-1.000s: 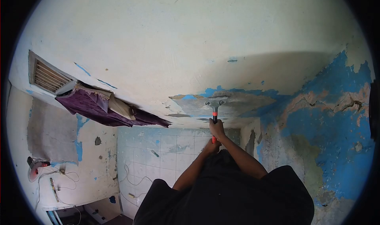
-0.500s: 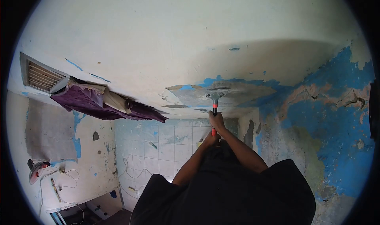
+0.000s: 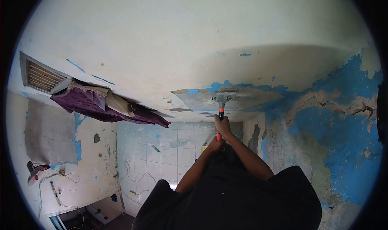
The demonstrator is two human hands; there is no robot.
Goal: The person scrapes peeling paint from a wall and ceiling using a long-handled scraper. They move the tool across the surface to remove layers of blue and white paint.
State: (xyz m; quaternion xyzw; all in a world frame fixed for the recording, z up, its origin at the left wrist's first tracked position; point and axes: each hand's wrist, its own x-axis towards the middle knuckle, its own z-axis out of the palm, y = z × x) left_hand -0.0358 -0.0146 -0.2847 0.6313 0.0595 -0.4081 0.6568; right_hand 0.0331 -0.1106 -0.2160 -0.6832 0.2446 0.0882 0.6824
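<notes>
Both of my hands are wrapped round the black and red handle of a wall scraper (image 3: 222,104). My right hand (image 3: 222,126) grips the upper part of the handle. Lower down, my left hand (image 3: 216,144) closes round the butt end, partly hidden by the dark clothing. The scraper's grey metal head lies against the wall at a bare grey patch (image 3: 254,95) edged with blue and cream paint. Its blade edge is hard to make out against the grey surface.
A purple curtain (image 3: 89,104) hangs left, beside a slatted vent (image 3: 42,75). Blue peeling paint and a long crack cover the right wall (image 3: 319,129). Below are floor tiles (image 3: 161,161) with a cable and small debris. A red and black power tool (image 3: 36,172) sits lower left.
The scraper head has shifted slightly down and right along the grey patch, and my hands moved a little with it. The view has shifted slightly. Both hands keep their grip.
</notes>
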